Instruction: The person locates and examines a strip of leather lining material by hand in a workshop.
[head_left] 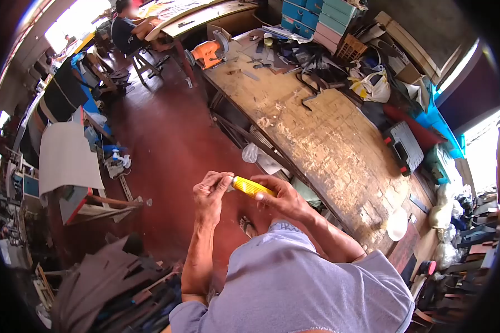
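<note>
A yellow ridged handle is held over the red floor, in front of the grey shirt. My right hand wraps round its right end. At its left end, my left hand is closed in a pinch beside the small dark tip. What the left fingers hold, if anything, is too small to make out. To the right of both hands lies the long worn wooden workbench.
An orange bench grinder stands at the bench's far left corner. Dark scraps, a black hooked tool and a black case lie on the bench. A person sits at a far table. Dark strips are piled lower left.
</note>
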A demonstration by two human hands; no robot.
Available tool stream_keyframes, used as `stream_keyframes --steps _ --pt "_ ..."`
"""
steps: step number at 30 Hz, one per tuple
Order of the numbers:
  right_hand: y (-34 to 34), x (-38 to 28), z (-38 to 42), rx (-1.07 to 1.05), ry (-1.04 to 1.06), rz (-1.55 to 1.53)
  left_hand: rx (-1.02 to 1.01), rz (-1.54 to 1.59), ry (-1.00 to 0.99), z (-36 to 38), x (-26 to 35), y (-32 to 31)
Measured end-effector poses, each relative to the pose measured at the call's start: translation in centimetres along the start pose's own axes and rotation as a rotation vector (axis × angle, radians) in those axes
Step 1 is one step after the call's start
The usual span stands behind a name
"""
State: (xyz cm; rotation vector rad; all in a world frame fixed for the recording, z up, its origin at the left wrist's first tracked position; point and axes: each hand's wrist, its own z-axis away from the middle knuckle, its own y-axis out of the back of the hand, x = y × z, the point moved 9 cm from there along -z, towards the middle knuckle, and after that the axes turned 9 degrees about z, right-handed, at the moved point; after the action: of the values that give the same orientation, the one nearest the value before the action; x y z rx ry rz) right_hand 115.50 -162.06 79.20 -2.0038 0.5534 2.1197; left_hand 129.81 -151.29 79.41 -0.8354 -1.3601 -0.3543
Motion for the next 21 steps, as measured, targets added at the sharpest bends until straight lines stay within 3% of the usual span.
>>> stream_keyframes --steps 1,4,7,15,16,19,20,21 --pt "1.3 -2.7 -1.5 0.183 0.224 0.414 0.039 -0.023 -0.013 -1.9 0.3 0.6" --pt "1.9 -4.0 -6.2 0.293 0.446 0.712 0.133 -0.053 -0.022 -7.3 0.5 1.7" --pt "3.4 -1.5 -11.7 0.316 0.483 0.743 0.124 -0.101 -0.035 -13.0 0.0 2.2" --pt "10.6 6.5 -30.1 0.215 0.198 0.35 0.163 -0.165 0.055 -31.6 -6.0 3.0" --pt "11.3 8.0 -32.2 0.137 0.005 0.187 0.18 -0.167 0.092 -33.4 -7.2 3.4" --pt "13.8 11.7 -37.8 0.055 -0.295 0.003 0.164 -0.262 0.19 -40.2 -9.7 3.6" --pt "15.1 13.1 -39.5 0.062 -0.318 0.015 0.077 -0.384 0.304 -42.0 -11.6 4.2" --pt "16.9 15.8 -41.5 0.116 -0.321 0.085 0.12 -0.377 0.295 -43.4 -12.1 5.3"
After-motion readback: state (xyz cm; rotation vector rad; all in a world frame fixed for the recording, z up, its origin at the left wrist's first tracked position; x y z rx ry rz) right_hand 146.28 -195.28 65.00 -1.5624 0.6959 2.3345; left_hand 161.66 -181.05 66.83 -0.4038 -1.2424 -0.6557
